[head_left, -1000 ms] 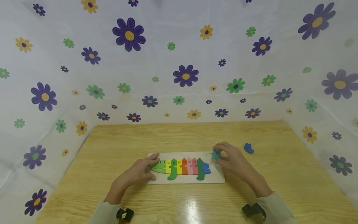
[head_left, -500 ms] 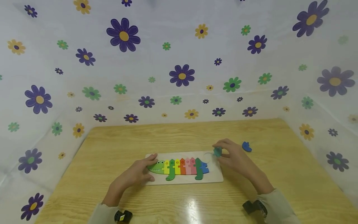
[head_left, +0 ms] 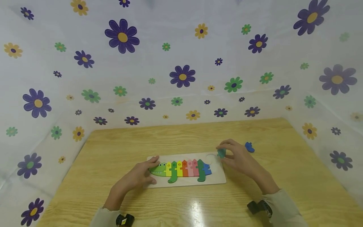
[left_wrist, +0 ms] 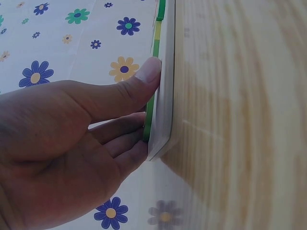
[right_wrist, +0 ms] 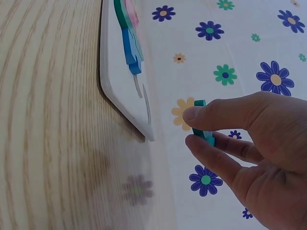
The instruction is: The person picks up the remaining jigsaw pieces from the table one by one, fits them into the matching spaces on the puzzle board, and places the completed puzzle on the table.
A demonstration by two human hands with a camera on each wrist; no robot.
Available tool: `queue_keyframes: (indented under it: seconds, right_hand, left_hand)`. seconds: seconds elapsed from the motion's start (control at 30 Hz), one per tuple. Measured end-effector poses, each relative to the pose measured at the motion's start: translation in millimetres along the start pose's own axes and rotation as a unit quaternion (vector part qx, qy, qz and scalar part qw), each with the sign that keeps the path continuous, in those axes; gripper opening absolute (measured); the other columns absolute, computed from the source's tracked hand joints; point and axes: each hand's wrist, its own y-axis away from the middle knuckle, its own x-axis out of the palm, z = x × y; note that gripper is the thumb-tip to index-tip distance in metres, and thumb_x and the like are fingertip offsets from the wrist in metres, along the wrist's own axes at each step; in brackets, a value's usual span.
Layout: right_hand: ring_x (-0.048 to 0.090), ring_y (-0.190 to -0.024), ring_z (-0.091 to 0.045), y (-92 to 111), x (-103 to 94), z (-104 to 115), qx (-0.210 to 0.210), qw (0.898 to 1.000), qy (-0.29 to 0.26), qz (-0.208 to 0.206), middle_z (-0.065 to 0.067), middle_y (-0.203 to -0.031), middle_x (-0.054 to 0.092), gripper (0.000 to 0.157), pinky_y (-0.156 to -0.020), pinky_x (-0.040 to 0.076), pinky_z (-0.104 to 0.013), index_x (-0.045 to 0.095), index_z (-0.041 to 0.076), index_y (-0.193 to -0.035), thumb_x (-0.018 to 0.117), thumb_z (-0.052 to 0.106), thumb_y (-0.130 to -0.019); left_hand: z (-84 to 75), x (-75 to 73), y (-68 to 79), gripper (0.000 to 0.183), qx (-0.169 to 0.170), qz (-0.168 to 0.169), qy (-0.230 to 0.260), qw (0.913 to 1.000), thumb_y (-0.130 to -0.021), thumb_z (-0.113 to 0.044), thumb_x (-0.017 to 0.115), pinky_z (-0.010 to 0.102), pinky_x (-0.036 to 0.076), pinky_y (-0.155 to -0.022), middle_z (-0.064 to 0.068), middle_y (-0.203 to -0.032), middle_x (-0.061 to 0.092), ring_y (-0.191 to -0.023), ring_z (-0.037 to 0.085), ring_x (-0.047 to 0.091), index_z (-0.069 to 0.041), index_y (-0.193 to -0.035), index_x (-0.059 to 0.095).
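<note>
A crocodile puzzle board [head_left: 216,176] lies flat on the table, with a green head, coloured body segments and dark green legs, ending in a blue piece [head_left: 207,169]. My left hand [head_left: 138,174] rests on the board's left end, around the crocodile head [head_left: 158,170]; in the left wrist view its thumb and fingertips touch the board's face. Between thumb and fingers, my right hand [head_left: 239,157] pinches a small teal puzzle piece [right_wrist: 204,130]. It is held just above the board's right end, beside a curved outline on the bare wood, and apart from the other pieces.
A loose blue puzzle piece [head_left: 249,147] lies on the wooden table [head_left: 181,205] behind and right of my right hand. White cloth printed with flowers [head_left: 153,66] stands around the table's back and sides.
The whole head view has shifted slightly. My right hand, still pinching the teal piece, has drawn a little back from the crocodile's blue end. My left hand stays on the board.
</note>
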Motion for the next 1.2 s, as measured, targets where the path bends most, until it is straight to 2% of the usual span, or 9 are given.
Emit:
queue_keyframes:
  seconds: [0.17, 0.43, 0.73, 1.2]
  right_hand:
    - [0.065, -0.115, -0.036, -0.1, -1.7, 0.0, 0.002, 1.000, 0.003, -0.004, -0.013, -0.124, 0.064, 0.037, -0.086, 0.062, -0.040, 0.071, -0.001, -0.119, 0.076, -0.010, -0.084]
    - [0.067, -0.111, -0.037, 1.7, -4.4, 1.4, 0.006, 1.000, 0.022, -0.004, -0.014, -0.119, 0.067, 0.033, -0.090, 0.059, -0.051, 0.073, 0.000, -0.115, 0.078, -0.009, -0.083]
    - [0.065, -0.114, -0.036, 2.8, -5.5, -1.5, 0.021, 0.999, -0.008, 0.027, -0.012, -0.118, 0.068, 0.030, -0.093, 0.058, -0.048, 0.073, -0.002, -0.114, 0.074, -0.009, -0.085]
    - [0.066, -0.113, -0.035, 3.5, -4.6, 0.0, 0.011, 0.999, 0.016, 0.037, -0.011, -0.118, 0.069, 0.033, -0.094, 0.058, -0.050, 0.073, 0.001, -0.116, 0.079, -0.005, -0.084]
  left_hand:
    - [1.6, 2.1, -0.9, 0.073, -0.008, 0.000, -0.002, 1.0000, -0.084, -0.007, 0.082, 0.054, 0.026, -0.121, 0.015, -0.165, 0.030, -0.152, 0.037, 0.026, 0.004, -0.148, 0.049]
    - [2.8, 2.3, -2.0, 0.072, -0.006, 0.000, 0.001, 1.0000, -0.084, -0.007, 0.082, 0.053, 0.026, -0.121, 0.015, -0.165, 0.030, -0.152, 0.036, 0.026, 0.004, -0.148, 0.050]
    - [2.3, 1.7, -1.3, 0.072, 0.002, 0.000, 0.002, 1.0000, -0.085, -0.008, 0.082, 0.054, 0.026, -0.120, 0.017, -0.164, 0.030, -0.152, 0.038, 0.025, 0.005, -0.148, 0.050]
    - [2.8, 1.3, -0.6, 0.071, 0.007, 0.004, 0.011, 0.9999, -0.086, -0.008, 0.081, 0.054, 0.026, -0.120, 0.018, -0.165, 0.030, -0.152, 0.037, 0.025, 0.006, -0.148, 0.049]
